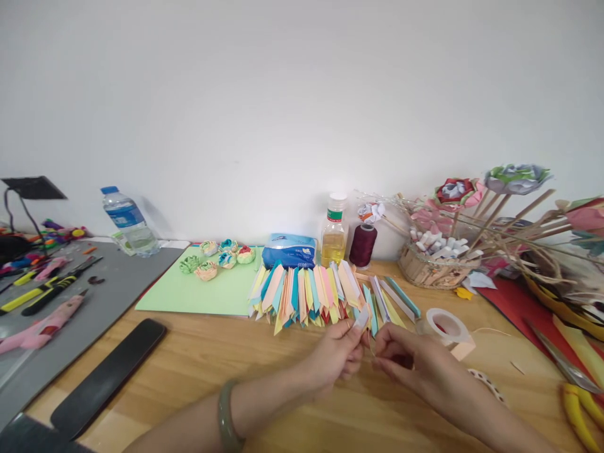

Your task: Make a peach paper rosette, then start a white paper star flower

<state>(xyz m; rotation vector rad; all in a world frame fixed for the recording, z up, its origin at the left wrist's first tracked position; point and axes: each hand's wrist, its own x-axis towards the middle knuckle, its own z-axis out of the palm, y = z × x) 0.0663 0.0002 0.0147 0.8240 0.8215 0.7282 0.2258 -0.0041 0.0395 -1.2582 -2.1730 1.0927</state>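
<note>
Pinched between the thumb and fingers of my left hand (337, 352) is a small pale folded paper piece (362, 316). My right hand (401, 352) is right beside it, its thumb and fingers closed on what looks like a thin string (371, 346) that runs close to the paper. Just beyond both hands lies a long row of folded paper strips (302, 292) in yellow, blue, peach and white. Looser folded strips (387, 299) fan out at the right end of that row. A roll of tape (443, 324) stands near my right wrist.
Behind the strips stand a blue tissue pack (289, 250), an oil bottle (334, 233) and a dark red thread spool (363, 245). Small paper flowers rest on a green sheet (189, 296). At right are a basket (429, 270) and yellow-handled scissors (576, 390). A black case (111, 374) lies left.
</note>
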